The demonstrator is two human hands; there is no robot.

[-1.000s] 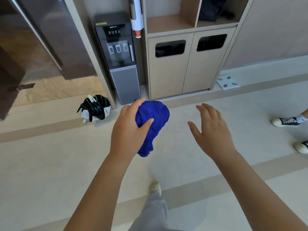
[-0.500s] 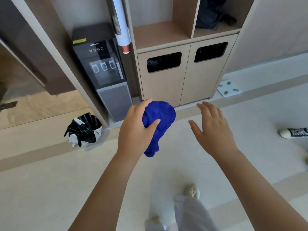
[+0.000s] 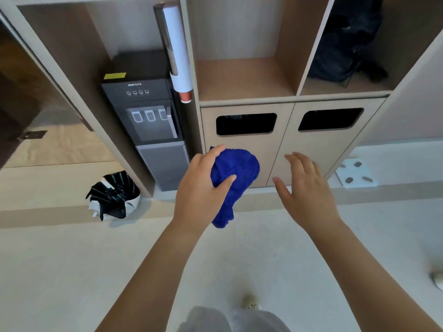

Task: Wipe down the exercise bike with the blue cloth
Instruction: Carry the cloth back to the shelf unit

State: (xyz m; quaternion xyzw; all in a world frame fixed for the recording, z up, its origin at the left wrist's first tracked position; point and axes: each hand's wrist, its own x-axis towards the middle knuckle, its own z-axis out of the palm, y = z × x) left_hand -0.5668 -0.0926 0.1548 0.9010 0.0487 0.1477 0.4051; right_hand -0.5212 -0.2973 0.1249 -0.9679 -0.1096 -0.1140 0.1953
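- A pale floor runs up to a wooden cabinet with two bin slots. No exercise bike is in view.
- The left hand grips the blue cloth in a bunch, thumb across its front, in mid-air before the cabinet.
- The cloth looks light, soft and limp, and a tail hangs below the palm. It would likely wipe best folded into a flat pad under the fingers.
- The right hand hovers just beside it, fingers loosely spread and holding nothing.
- Further left stand a water dispenser and a lined waste bin.
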